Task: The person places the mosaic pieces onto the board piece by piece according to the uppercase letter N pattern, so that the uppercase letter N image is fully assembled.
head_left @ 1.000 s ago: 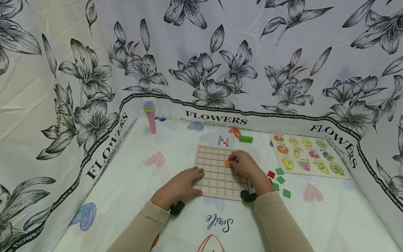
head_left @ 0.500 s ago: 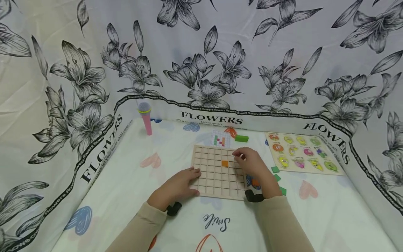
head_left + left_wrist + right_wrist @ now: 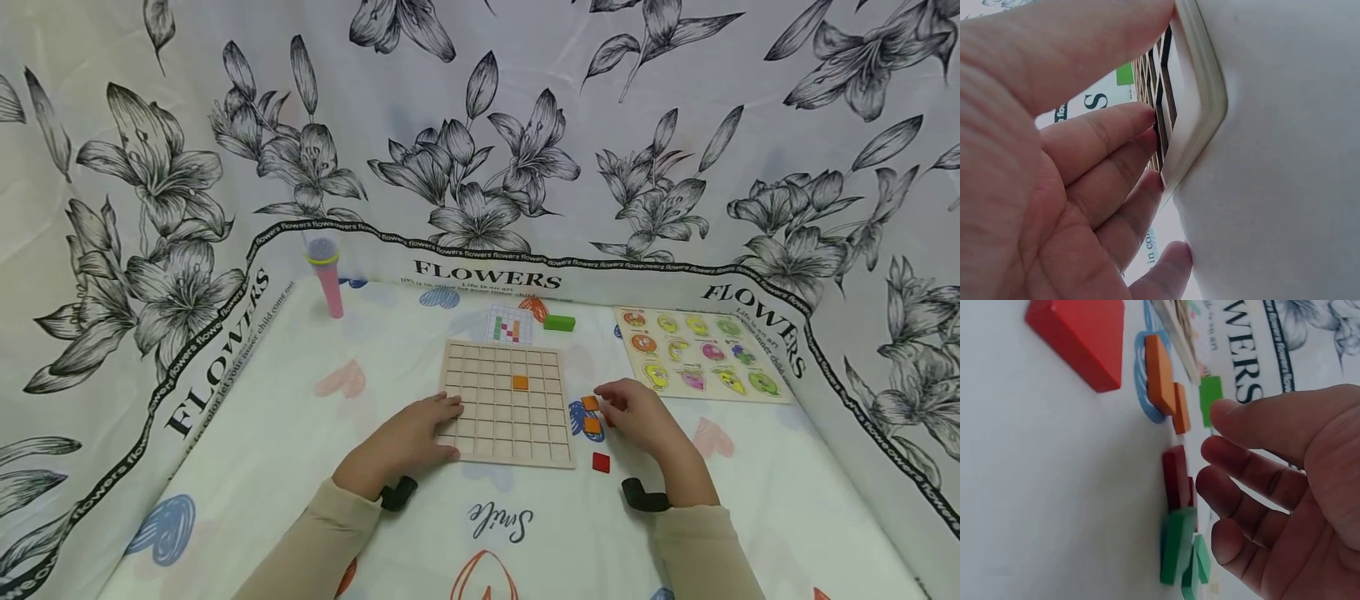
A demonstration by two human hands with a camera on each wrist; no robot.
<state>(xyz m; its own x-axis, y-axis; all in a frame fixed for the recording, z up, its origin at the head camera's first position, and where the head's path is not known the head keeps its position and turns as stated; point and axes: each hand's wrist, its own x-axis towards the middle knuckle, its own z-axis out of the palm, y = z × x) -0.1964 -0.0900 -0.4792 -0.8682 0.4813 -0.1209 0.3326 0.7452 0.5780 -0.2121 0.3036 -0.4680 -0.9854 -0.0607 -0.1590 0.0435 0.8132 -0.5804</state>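
A wooden grid board [image 3: 480,427] lies in the middle of the table, with one orange tile [image 3: 520,382] in a square of its upper right part. My left hand [image 3: 401,439] rests at the board's left edge, the fingertips on its grid and the thumb by the near corner [image 3: 1213,103]. To the right of the board my right hand [image 3: 647,421] hovers beside two loose orange tiles [image 3: 592,426]; the right wrist view shows its fingers loosely bent with nothing between them. A red tile [image 3: 601,462] lies nearer me. Dark red tiles [image 3: 1175,478] and several green tiles [image 3: 1177,544] lie by the right fingers, mostly hidden in the head view.
Behind the board lie a pattern card [image 3: 508,325] with coloured squares and a green block [image 3: 559,322]. A fruit picture board [image 3: 697,354] is at the back right. A pink toy microphone [image 3: 330,283] stands at the back left. A flowered curtain surrounds the table.
My right hand has let go of the orange tile on the board and moved right to the loose tiles. My left hand stays at the board's edge. The head view has shifted slightly.
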